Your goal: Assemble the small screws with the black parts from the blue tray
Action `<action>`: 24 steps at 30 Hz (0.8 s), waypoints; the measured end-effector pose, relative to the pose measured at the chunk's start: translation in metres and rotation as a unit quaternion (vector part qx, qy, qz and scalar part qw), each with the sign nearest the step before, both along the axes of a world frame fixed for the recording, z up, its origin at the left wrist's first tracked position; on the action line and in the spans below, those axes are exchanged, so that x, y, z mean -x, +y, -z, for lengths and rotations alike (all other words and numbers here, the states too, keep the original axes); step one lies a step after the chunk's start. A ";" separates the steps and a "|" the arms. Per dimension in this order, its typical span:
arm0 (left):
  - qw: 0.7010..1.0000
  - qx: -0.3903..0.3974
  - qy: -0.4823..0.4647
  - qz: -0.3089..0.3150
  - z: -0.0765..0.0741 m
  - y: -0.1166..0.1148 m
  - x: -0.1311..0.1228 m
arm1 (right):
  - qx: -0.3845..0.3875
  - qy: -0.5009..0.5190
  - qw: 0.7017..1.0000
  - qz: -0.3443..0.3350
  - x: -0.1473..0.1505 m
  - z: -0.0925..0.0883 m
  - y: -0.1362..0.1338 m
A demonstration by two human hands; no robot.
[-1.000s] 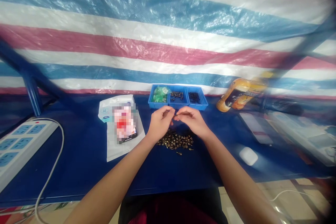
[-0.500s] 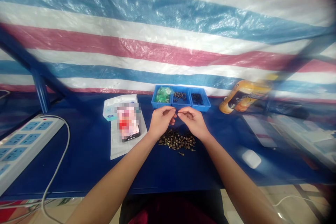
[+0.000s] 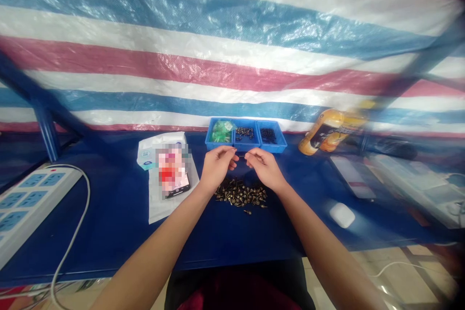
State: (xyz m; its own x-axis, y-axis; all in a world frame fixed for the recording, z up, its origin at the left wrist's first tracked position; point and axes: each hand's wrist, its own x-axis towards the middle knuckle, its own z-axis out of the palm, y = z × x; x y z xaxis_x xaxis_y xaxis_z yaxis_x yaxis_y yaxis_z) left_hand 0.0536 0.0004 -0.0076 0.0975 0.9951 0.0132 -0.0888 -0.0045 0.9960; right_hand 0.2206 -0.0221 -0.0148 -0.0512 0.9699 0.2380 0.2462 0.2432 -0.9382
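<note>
My left hand is closed in a pinch, with a tiny dark piece at its fingertips, too small to name. Facing it, my right hand is pinched too, and what its fingertips hold is hard to make out. A small gap separates the two hands. Just below them a pile of brass-coloured screws lies on the blue table. Beyond the hands stands a blue three-part bin. Its left section holds a green plastic bag, the middle one small screws, the right one small black pieces.
To the left, a phone rests on a white packet, near a power strip with a cable. Orange bottles, a white rounded case and a flat pale device are on the right. Striped sheeting hangs behind.
My hands have drawn slightly apart at the fingertips. The whole view has shifted a little, so the table things appear farther left.
</note>
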 end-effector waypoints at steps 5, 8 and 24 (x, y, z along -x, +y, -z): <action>1.000 -0.001 0.007 -0.019 -0.003 0.003 0.004 | 0.013 0.107 0.988 0.107 -0.012 0.001 0.009; 1.000 -0.005 0.013 -0.022 -0.003 0.005 0.007 | 0.032 0.167 0.969 0.181 -0.022 0.000 0.013; 0.975 -0.105 0.164 0.109 0.000 -0.004 0.004 | 0.020 -0.035 0.998 -0.054 -0.017 -0.008 0.000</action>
